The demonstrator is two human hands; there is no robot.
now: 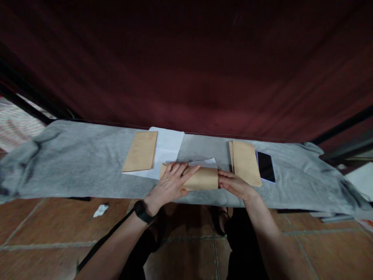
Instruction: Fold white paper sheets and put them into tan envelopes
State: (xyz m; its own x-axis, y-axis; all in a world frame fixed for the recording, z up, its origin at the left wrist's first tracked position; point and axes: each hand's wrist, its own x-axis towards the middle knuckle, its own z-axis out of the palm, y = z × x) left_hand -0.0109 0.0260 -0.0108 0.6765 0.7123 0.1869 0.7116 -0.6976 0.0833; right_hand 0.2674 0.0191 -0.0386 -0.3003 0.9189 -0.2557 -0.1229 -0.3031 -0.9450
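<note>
Here we are at the grey-draped tabletop [87,155], and the brown envelope [205,179] sits front and centre, between both hands. The left hand [171,182] has hold of it, fingers spread across, thumb by the near edge. The right hand [233,184] is at the other end, fingertips tucked at the edge; inside or behind, pinching or loose, I can't tell. Beyond the far edge, white paper [208,162] pokes out, so I'd call this one mid-handling, not finished. Off to the left, brown envelopes [141,151] lie on a white sheet [170,144]; to the right, another stack [247,163] rests beside a phone [265,166]. Which of those are done and which are left? Nothing here settles it. This one's joined neither group yet.
</note>
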